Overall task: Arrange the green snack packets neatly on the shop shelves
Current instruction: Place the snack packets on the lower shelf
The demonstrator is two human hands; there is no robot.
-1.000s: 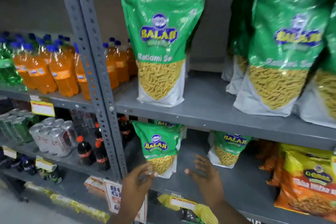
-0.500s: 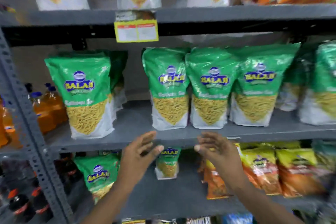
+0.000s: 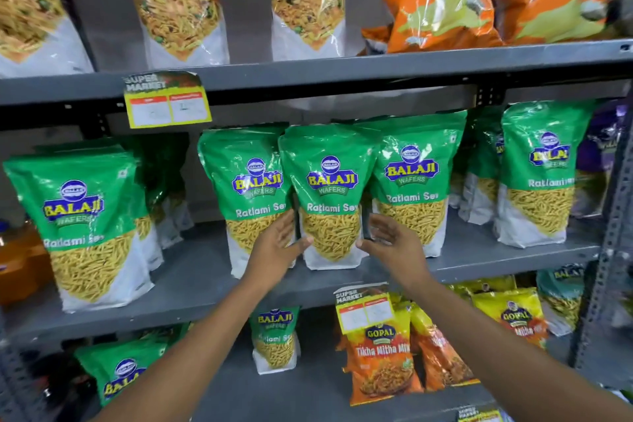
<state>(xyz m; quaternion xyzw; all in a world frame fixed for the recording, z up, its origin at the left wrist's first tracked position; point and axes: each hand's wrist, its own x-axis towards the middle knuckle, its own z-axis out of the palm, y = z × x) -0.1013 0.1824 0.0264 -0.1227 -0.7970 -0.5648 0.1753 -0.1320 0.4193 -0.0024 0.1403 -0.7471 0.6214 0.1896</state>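
Green Balaji Ratlami Sev packets stand upright on the grey middle shelf [image 3: 191, 281]. The middle packet [image 3: 329, 195] stands between a left neighbour [image 3: 245, 188] and a right neighbour [image 3: 412, 178]. My left hand [image 3: 277, 248] is at its lower left side and my right hand [image 3: 390, 243] at its lower right side, fingers spread, close to or just touching its edges. A larger-looking green packet [image 3: 77, 226] stands apart at the left, another [image 3: 541, 175] at the right. Smaller green packets [image 3: 275, 339] sit on the shelf below.
Orange snack packets [image 3: 178, 0] fill the top shelf. Price tags [image 3: 167, 101] hang from the shelf edges. Orange and yellow Gopal packets [image 3: 380, 356] stand on the lower shelf at right. A perforated steel upright [image 3: 613, 250] bounds the right side.
The view has tilted up from the lower shelves to the middle shelf. Both hands rose from below the shelf edge to either side of the middle green packet.
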